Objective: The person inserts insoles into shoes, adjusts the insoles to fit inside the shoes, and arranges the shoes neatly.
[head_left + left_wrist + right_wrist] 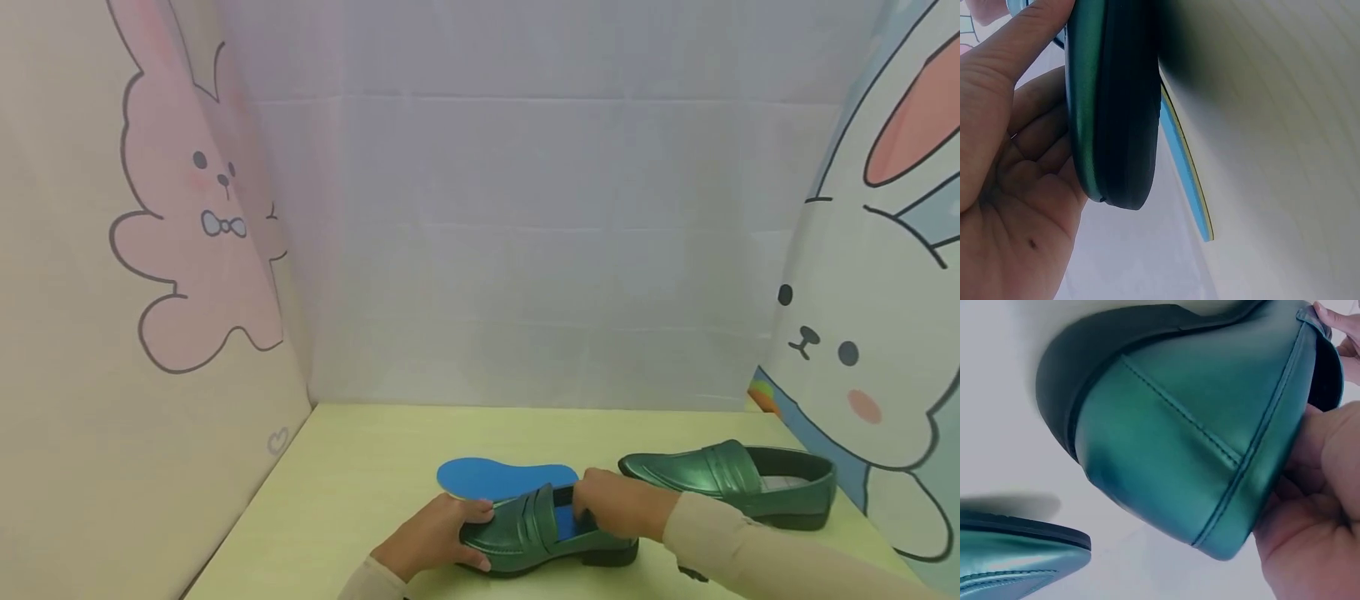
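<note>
A glossy green loafer (510,532) stands on the table with its toe to the left. My left hand (438,535) grips the toe, thumb on the upper side; the left wrist view shows the palm beside the dark sole (1129,125). My right hand (618,502) reaches into the shoe's opening at the heel end, its fingertips hidden inside. Part of a blue insole (565,525) shows within the opening, right by those fingers. In the right wrist view the green heel (1172,456) fills the middle, and I cannot tell whether the hidden fingers pinch the insole.
Another blue insole (491,477) lies flat just behind the held shoe. To the right, a second green loafer (697,475) stands behind my right forearm, a pale lining visible inside. Cloth with rabbit pictures (202,183) hangs around the pale yellow table (360,450).
</note>
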